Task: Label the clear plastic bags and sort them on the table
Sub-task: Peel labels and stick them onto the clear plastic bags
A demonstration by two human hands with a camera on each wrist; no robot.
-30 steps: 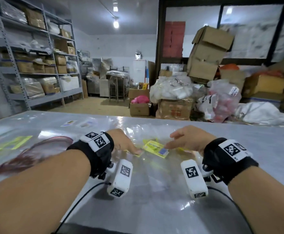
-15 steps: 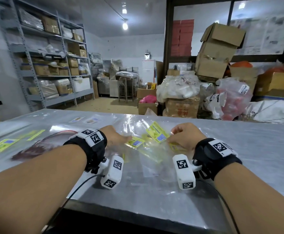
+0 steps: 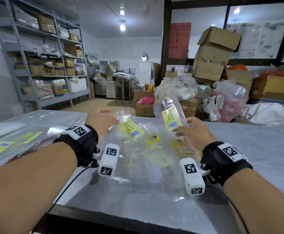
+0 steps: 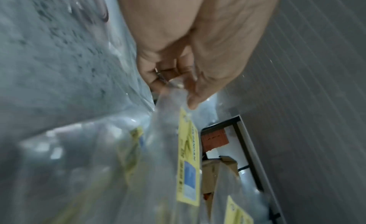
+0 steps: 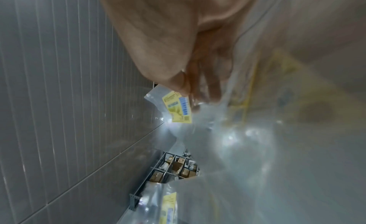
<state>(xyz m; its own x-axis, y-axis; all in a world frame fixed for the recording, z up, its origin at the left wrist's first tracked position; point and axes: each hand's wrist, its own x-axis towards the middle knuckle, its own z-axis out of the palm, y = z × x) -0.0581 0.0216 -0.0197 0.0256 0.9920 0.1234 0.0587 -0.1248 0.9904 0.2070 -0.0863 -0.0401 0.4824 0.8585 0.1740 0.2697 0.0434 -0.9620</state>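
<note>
1. On the table (image 3: 239, 157), just in front of the pile (image 3: 153, 149) of clear bags: both hands are lifted, one labelled bag in each.
2. Done, as I judge it: several bags in the pile already carry yellow labels; two more labelled bags (image 3: 1, 146) lie well left of the pile, likely a sorted group.
3. Left to do, as I judge it: the two held bags are not set down yet, and the pile is jumbled, so sorting is part-way. Unlabelled bags in the pile: cannot tell, the plastic is too clear.
4. Left hand (image 3: 102, 122): raised at the pile's left edge, palm turned inward, thumb and fingers pinching the edge of the left bag (image 3: 129, 129); the bag trails down toward the pile. The left wrist view confirms the pinch.
5. Right hand (image 3: 193, 132): raised at the pile's right edge, thumb and fingertips pinching the lower end of the right bag (image 3: 170, 115), which stands nearly upright above the pile, label facing the camera.
6. The two held bags are apart, not touching.
</note>
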